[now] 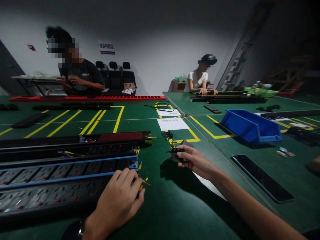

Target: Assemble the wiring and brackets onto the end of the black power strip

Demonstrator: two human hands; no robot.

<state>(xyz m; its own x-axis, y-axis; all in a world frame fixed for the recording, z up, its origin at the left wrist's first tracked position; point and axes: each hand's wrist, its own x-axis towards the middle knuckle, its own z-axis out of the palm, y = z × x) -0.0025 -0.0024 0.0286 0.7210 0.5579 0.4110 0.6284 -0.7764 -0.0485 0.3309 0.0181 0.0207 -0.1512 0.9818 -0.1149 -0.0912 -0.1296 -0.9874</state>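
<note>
My left hand point(118, 193) is closed at the end of the nearest black power strip point(50, 198). A yellow wire point(145, 182) with a thin pointed tip shows between its thumb and forefinger. Beyond it lie a blue-edged power strip point(72, 170) and another black strip point(107, 149), with wires at their right ends. To the right, my right hand point(193, 158) pinches a small black plastic part point(178, 155) above the green table. Fingers cover some of that part. A small black piece point(167, 135) lies just past it.
A blue bin point(250, 128) and a phone point(262, 178) lie on the right. White paper labels point(172, 124) and yellow tape mark the table point(160, 213). A long red rail point(87, 98) runs along the far side, where two co-workers point(82, 75) point(200, 78) are.
</note>
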